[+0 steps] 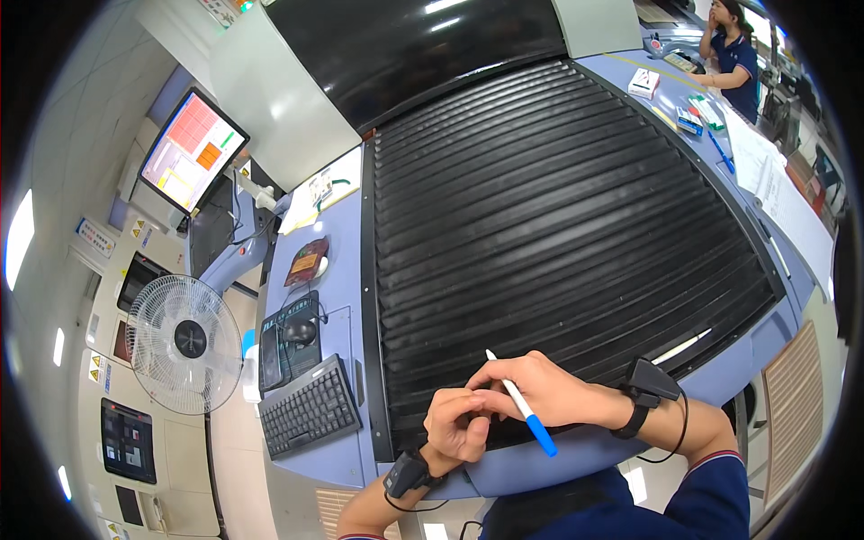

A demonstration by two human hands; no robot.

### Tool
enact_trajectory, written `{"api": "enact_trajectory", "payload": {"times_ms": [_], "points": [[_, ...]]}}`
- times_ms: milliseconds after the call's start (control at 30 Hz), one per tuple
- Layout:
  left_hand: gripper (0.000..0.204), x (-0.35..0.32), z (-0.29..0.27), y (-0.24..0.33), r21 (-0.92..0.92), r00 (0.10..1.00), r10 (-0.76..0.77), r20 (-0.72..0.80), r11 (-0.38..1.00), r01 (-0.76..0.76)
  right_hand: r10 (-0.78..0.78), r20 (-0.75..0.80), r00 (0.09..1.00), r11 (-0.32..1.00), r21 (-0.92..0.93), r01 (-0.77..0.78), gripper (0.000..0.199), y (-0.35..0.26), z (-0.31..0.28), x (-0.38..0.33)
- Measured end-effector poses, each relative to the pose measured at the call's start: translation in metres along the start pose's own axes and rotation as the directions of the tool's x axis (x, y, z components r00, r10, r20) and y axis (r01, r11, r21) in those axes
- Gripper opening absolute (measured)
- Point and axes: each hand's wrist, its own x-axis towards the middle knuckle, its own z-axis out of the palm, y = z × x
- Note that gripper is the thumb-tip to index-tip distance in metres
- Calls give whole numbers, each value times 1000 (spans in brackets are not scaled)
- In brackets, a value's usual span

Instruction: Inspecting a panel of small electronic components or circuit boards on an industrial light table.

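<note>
My right hand (pixel 549 391) holds a white pen with a blue cap (pixel 525 409), its tip pointing up and left. My left hand (pixel 457 425) is curled just below it, and the fingers of the two hands touch. Both hands rest at the near edge of a wide black ribbed conveyor belt (pixel 558 216) set in a light blue machine frame (pixel 333 450). Each wrist wears a black strap with a small device and a cable.
A black keyboard (pixel 309 407), a mouse (pixel 301 331) and a tilted monitor (pixel 192 150) stand at the left, with a white fan (pixel 184 344) beside them. Papers, small boxes and pens lie along the right ledge (pixel 720 126). Another person (pixel 733 54) sits at the far right.
</note>
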Motion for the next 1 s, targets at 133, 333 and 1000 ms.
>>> {"api": "enact_trajectory", "payload": {"times_ms": [133, 333, 1000], "points": [[22, 14, -2, 2, -149, 999, 5, 41, 989, 1, 7, 4, 1000, 1000, -2, -7, 26, 3, -1, 0], [36, 25, -9, 1, -120, 958, 67, 278, 992, -34, 0, 21, 1000, 993, -115, 3, 27, 1, -7, -1], [27, 26, -2, -1, -89, 950, 45, 308, 996, -18, -4, 28, 1000, 980, -200, 9, 26, 2, -12, -1]]}}
